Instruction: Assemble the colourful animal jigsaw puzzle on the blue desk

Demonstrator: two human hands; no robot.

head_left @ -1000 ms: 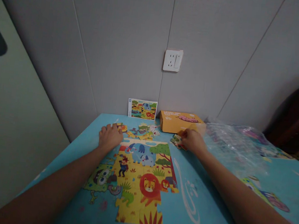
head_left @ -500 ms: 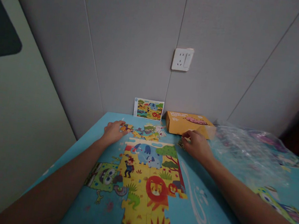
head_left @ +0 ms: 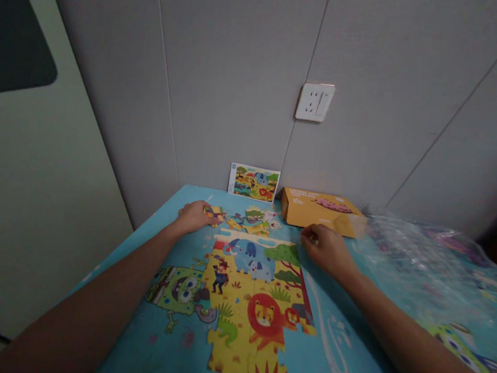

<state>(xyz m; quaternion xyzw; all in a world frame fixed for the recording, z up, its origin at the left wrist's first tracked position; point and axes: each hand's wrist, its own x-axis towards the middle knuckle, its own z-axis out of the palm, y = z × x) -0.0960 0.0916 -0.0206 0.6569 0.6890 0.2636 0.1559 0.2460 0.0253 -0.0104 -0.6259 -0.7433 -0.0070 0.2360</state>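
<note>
A partly joined animal puzzle [head_left: 254, 304] lies on the blue table cover, showing elephants, a lion, an explorer and a crocodile. Behind it is a group of loose puzzle pieces [head_left: 256, 221]. My left hand [head_left: 193, 215] is at the left end of that group, its fingers closed on the edge of a yellow-orange piece [head_left: 214, 213]. My right hand [head_left: 324, 248] is right of the puzzle's top corner, in front of the orange box, with fingers curled together; a small bit of something shows between them, too hidden to name.
A picture card [head_left: 254, 182] leans on the wall behind the loose pieces. The orange box [head_left: 323, 211] stands to its right. Crumpled clear plastic [head_left: 425, 268] covers the right side of the table. A socket [head_left: 315, 102] is on the wall.
The view has shifted slightly left. My right hand's fingers have curled in, and the piece seen under them before no longer shows on the table. My left hand stays at the yellow-orange piece.
</note>
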